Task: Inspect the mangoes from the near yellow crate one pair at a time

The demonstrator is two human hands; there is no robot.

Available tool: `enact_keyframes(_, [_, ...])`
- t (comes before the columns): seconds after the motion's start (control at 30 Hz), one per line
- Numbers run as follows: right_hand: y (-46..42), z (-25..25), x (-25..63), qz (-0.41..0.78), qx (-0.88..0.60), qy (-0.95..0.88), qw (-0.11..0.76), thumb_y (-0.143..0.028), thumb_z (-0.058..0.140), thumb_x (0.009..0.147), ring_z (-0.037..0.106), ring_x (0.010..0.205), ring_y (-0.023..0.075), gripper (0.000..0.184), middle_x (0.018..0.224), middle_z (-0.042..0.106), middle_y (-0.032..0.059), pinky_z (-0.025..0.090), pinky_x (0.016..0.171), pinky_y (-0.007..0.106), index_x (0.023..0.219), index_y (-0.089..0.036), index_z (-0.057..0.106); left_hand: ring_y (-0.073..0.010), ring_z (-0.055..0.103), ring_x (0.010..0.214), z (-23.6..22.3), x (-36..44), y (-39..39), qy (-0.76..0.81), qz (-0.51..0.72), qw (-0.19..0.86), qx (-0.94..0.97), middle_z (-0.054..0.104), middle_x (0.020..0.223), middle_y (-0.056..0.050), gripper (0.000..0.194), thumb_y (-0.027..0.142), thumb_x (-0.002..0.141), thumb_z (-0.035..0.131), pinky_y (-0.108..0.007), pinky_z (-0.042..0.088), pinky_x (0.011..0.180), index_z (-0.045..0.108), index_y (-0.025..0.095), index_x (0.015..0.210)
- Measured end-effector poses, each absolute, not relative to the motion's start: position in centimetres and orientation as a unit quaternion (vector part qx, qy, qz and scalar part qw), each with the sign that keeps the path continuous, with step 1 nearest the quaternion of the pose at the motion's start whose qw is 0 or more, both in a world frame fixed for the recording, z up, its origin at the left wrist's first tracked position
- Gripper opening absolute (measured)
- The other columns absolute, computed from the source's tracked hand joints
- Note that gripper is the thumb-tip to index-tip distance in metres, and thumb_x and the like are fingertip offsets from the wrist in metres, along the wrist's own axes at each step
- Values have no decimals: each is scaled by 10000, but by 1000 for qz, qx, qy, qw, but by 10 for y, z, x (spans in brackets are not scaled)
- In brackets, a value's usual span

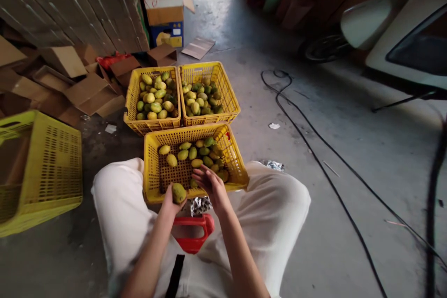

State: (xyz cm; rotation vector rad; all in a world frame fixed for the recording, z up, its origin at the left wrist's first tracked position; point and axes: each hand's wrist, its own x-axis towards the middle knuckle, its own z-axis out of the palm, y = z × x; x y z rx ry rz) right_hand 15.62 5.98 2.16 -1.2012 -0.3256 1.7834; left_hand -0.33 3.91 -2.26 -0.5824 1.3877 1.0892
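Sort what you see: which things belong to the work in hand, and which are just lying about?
Part of the work, it seems:
left hand, holding a green-yellow oval fruit
right hand, open
three yellow slotted plastic crates containing fruit

Apparently just lying about:
brown open cardboard boxes
flat brown cardboard piece
thick black cable

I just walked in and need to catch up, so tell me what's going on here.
A seated person holds one green-yellow fruit in the left hand, over the near edge of the closest yellow crate. The right hand is open above that crate, where more fruit lies mostly toward the right side. Just beyond stand two more yellow crates, left and right, both holding similar fruit.
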Motion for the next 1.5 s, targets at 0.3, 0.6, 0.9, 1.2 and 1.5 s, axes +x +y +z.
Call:
enact_keyframes(0.3, [41,4,181,707,-546,-131,430,-557,975,661,852,912,263,548,1028,893,91,640,849,365,1083,-233,841,-332,725,1348,160,-70,169,381,732,566,7,774,1303,-200,523,589,1041,523,-568,626,1110,680,154,1285])
enact_keyframes(0.6, [38,-5,179,691,-566,-110,435,-538,964,616,830,829,227,479,928,884,64,611,777,315,965,-238,831,-306,598,1536,163,-79,116,438,754,463,161,776,1452,-120,504,659,953,594,-449,575,1188,789,243,1159])
enact_keyframes(0.9, [43,-3,183,668,-587,-99,447,-505,933,638,798,778,213,412,888,864,65,608,744,313,924,-233,813,-302,629,1493,120,-81,128,548,678,473,125,766,1463,-108,394,545,890,654,-478,535,1215,817,256,1103])
enact_keyframes(1.2, [108,-44,177,632,-647,-122,409,-520,854,601,795,763,247,409,844,842,67,589,675,317,878,-227,783,-336,622,1501,20,-94,152,718,445,527,88,634,1640,-97,303,412,913,717,-531,516,1217,751,295,1190])
enact_keyframes(1.5, [187,-143,181,483,-744,-414,205,-281,727,791,780,973,295,69,892,832,67,600,922,400,835,-255,774,-401,709,1358,-101,-83,185,838,187,502,105,726,1465,-194,399,486,937,695,-488,636,919,684,261,1265])
